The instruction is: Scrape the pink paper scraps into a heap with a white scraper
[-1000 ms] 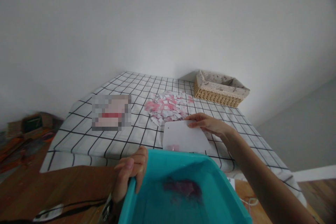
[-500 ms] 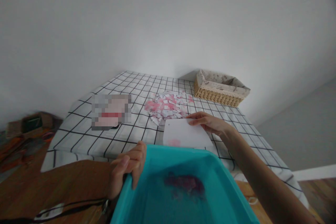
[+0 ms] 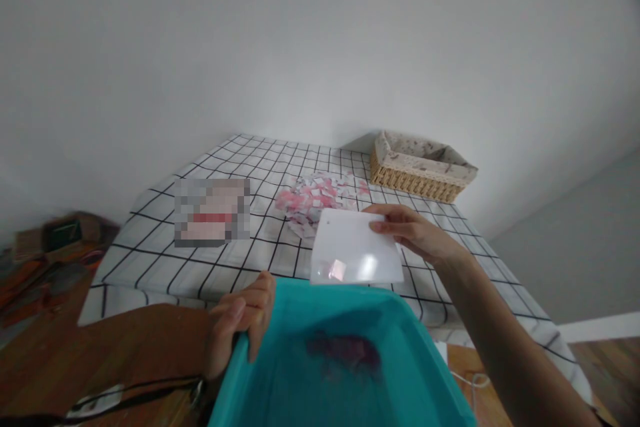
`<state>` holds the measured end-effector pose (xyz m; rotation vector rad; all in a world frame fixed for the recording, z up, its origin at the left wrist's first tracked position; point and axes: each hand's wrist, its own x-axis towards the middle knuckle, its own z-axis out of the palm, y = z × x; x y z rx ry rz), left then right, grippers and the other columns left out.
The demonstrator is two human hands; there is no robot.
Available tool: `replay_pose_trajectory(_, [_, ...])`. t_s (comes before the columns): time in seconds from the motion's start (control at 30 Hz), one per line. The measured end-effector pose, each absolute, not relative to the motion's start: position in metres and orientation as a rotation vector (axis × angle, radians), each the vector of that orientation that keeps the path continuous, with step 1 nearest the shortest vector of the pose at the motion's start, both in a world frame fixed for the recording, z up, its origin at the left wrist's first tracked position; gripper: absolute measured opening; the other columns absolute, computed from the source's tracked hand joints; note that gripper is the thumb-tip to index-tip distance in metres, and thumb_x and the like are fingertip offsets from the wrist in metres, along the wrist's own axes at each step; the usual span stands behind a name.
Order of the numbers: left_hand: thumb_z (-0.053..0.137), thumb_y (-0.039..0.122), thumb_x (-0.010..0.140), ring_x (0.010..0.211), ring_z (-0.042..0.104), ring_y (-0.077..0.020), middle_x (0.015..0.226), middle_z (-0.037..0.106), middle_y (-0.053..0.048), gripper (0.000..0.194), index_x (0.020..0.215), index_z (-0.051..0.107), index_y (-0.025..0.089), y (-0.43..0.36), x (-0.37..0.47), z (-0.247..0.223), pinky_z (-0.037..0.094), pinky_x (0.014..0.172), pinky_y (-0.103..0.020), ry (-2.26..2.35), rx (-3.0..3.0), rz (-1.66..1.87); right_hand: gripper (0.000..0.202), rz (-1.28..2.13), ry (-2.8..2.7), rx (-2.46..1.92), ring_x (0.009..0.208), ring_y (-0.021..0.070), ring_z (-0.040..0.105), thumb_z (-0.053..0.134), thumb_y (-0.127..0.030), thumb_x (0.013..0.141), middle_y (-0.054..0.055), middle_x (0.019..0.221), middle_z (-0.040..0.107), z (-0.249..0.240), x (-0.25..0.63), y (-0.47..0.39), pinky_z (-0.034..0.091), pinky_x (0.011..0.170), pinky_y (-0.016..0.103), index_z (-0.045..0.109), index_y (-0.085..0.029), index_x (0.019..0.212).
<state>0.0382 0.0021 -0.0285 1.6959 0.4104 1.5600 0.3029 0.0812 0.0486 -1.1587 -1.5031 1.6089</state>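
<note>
Lifted and tipped steeper since half a second ago: white sheet (image 3: 350,243), along with right hand (image 3: 407,230). Across the middle, checked tablecloth (image 3: 270,267). On the near side, turquoise tub (image 3: 290,297), with left hand (image 3: 245,313) wrapped firmly over its left rim. On the far right, lined wicker basket (image 3: 423,180). At the tub's far rim, the sheet, pinched along its far right edge between right thumb and fingers. Just beyond, partly hidden behind it, pile of pink and white scraps (image 3: 315,193). Inside the tub, dark reddish patch (image 3: 345,353), blurred. Low on the sheet, small pinkish square (image 3: 337,270); whether stuck on or reflected, cannot tell. Probably best to brace the tub by that rim, keep the pinch firm, and tilt the sheet evenly, near edge close over the tub.
</note>
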Motion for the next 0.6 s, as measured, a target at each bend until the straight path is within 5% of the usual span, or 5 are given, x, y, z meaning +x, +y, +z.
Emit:
replay_pose_trajectory(0.3, [0.019, 0.026, 0.095, 0.041, 0.037, -0.0124, 0.037, 0.039, 0.001, 0.059, 0.04, 0.035, 0.017, -0.001, 0.037, -0.027, 0.034, 0.059, -0.036, 0.49, 1.69, 1.539, 0.017, 0.984, -2.074, -1.147, 0.079, 0.0172, 0.06, 0.057, -0.032, 0.083, 0.006, 0.09, 0.066, 0.083, 0.306, 0.035, 0.048, 0.061, 0.024, 0.067, -0.021, 0.093])
replay_pose_trajectory(0.6, [0.019, 0.023, 0.095, 0.041, 0.04, -0.0133, 0.037, 0.039, 0.001, 0.058, 0.04, 0.035, 0.017, -0.003, 0.032, -0.025, 0.036, 0.057, -0.035, 0.512, 1.738, 1.539, 0.032, 0.509, -1.696, -1.46, 0.069, 0.0214, 0.062, 0.061, -0.043, 0.077, 0.004, 0.08, 0.067, 0.072, 0.349, 0.039, 0.052, 0.056, 0.032, 0.065, -0.024, 0.103])
